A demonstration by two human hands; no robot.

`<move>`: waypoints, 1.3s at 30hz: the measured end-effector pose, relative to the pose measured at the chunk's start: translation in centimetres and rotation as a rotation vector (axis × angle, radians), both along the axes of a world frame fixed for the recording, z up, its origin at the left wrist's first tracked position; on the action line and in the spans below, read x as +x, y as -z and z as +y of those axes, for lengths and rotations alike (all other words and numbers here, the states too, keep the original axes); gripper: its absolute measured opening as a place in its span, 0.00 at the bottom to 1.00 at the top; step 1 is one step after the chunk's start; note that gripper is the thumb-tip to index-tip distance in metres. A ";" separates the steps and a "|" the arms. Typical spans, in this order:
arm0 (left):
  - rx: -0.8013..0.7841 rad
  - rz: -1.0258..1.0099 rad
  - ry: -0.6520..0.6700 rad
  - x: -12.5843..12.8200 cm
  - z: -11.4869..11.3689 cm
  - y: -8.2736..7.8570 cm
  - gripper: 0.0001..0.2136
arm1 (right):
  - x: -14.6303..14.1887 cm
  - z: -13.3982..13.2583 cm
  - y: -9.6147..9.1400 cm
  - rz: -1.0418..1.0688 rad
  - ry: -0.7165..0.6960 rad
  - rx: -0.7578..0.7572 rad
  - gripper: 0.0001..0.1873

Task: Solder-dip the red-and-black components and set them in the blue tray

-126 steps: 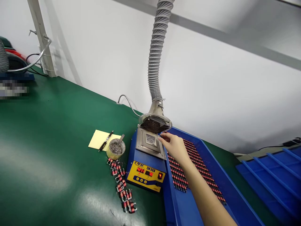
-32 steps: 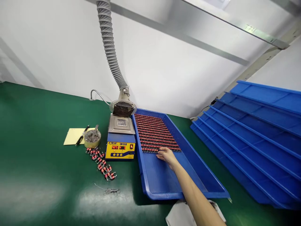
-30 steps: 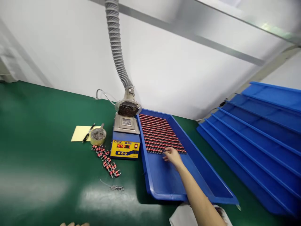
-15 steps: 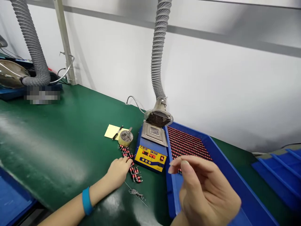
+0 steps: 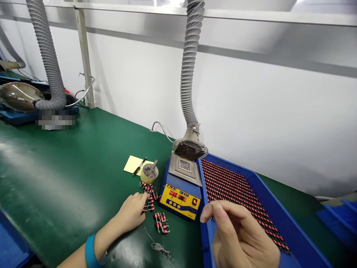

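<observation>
My left hand [image 5: 133,211], with a blue wristband [image 5: 92,251], rests on the green bench with its fingers curled at a row of small red-and-black parts with bent wire ends [image 5: 150,199]. Its fingertips touch the row, and what lies under them is hidden. A small group of the same parts [image 5: 161,222] lies apart, to the right of that hand. My right hand [image 5: 245,234] hovers in front of the long blue tray [image 5: 205,238], thumb and forefinger pressed together. Anything between those fingertips is too small to make out.
A blue-and-yellow solder pot [image 5: 180,201] stands beyond the parts, under a fume extraction hood [image 5: 189,149]. Beside it are a round tub [image 5: 149,173] with a tool in it, yellow paper [image 5: 131,163] and a pen. Tangled wire [image 5: 161,249] lies near the front. Many red-and-black pieces [image 5: 231,190] fill the tray.
My left hand has shifted slightly left and toward me along the row. A gap now separates the nearest group from the rest. My right hand keeps its pinch. The view has tilted up slightly.
</observation>
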State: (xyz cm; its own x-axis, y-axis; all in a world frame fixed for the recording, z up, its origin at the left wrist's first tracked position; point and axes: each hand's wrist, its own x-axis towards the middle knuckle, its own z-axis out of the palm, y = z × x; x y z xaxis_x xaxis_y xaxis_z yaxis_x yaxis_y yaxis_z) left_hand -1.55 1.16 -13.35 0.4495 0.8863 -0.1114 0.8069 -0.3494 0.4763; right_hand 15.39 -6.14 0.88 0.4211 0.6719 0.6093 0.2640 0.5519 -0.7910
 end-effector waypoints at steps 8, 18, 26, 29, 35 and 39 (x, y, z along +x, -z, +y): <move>-0.089 -0.247 -0.046 -1.8 0.6 -4.4 0.13 | 1.1 2.2 1.9 0.066 -0.209 -0.122 0.11; 0.121 -0.827 0.195 0.3 -1.4 -15.5 0.18 | -1.1 3.9 2.7 0.529 -0.664 -0.430 0.11; -0.211 -1.092 0.099 1.7 0.7 -14.1 0.21 | -2.2 3.4 1.1 0.936 -0.613 -0.382 0.16; -0.360 -1.318 0.124 2.5 1.5 -13.5 0.10 | -2.4 3.9 1.8 0.940 -0.545 -0.345 0.14; -0.323 -1.600 -0.158 4.2 1.3 -12.6 0.06 | -2.3 5.2 4.9 0.781 -0.504 -0.341 0.12; -0.211 -1.727 -0.286 3.5 1.0 -13.1 0.09 | -2.5 5.0 4.7 0.766 -0.569 -0.357 0.10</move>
State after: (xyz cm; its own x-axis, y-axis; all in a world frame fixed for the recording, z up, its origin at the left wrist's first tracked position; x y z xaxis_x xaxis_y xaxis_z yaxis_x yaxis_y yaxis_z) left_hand 1.96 2.16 -0.28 0.0137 0.9857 0.1678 -0.6025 -0.1258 0.7881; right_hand 12.94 -1.13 -3.79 0.1754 0.9839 0.0346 -0.6106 0.1363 -0.7801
